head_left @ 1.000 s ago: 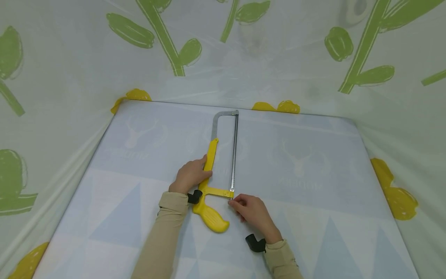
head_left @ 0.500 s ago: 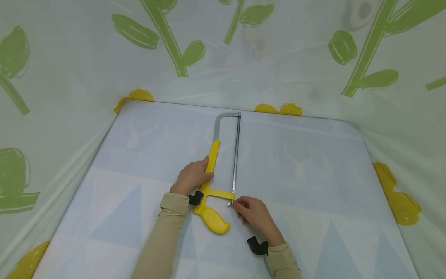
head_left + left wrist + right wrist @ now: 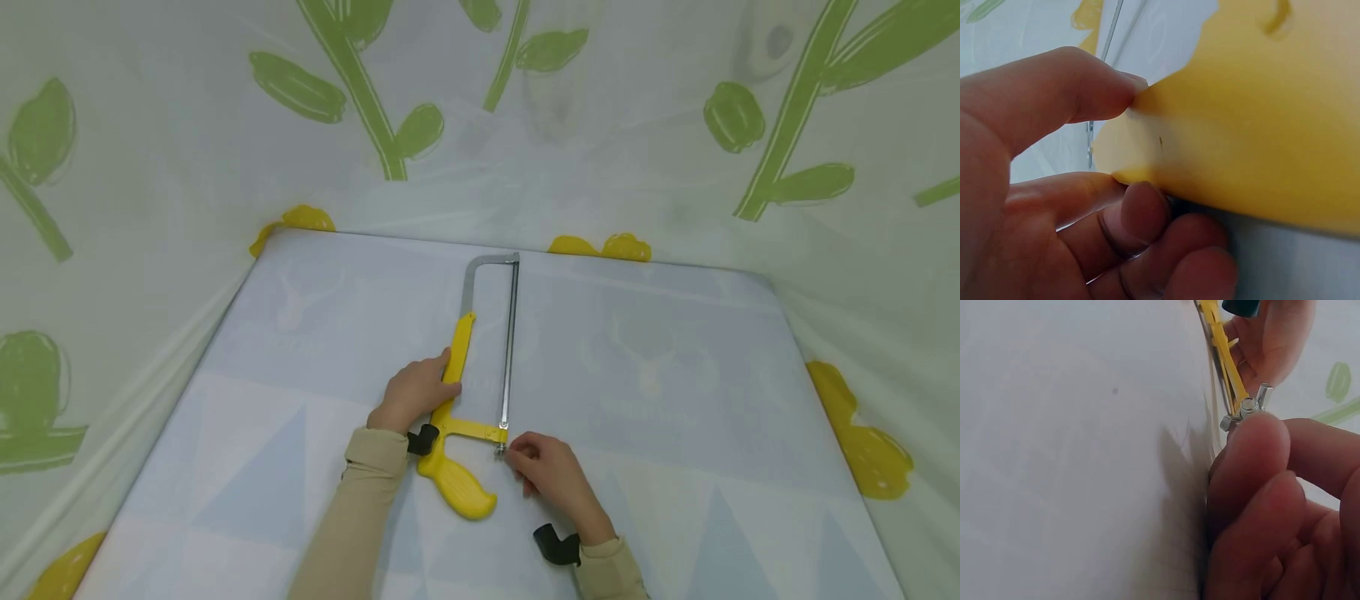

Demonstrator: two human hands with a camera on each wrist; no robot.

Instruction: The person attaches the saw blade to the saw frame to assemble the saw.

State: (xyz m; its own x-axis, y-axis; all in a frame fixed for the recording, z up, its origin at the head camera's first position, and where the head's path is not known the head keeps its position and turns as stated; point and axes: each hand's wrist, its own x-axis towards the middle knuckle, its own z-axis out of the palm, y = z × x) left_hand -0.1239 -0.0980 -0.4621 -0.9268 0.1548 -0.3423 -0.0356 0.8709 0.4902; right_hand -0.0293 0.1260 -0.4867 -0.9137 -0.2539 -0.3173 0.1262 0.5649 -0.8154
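A hacksaw (image 3: 463, 337) with a yellow frame and handle lies flat on the table, its grey bow pointing to the far edge. The blade (image 3: 510, 342) runs along its right side. With thumb and fingers my left hand (image 3: 412, 392) grips the yellow frame above the handle; the left wrist view shows this pinch close up. At the near end of the blade, my right hand (image 3: 553, 479) has its curled thumb and index finger at a metal wing nut (image 3: 500, 452). In the right wrist view both wings of the wing nut (image 3: 1263, 395) stick out past the fingertips, which hide part of it.
The table (image 3: 675, 367) has a pale cover with blue triangles and faint deer heads. A white curtain (image 3: 600, 183) with green leaves and yellow flowers surrounds it at the back and sides. A black wrist mount (image 3: 555, 546) sits at my right wrist.
My right fingertips have shifted slightly right, uncovering the wing nut they covered a second ago. The left hand keeps its grip. The whole view has shifted a little with the head.
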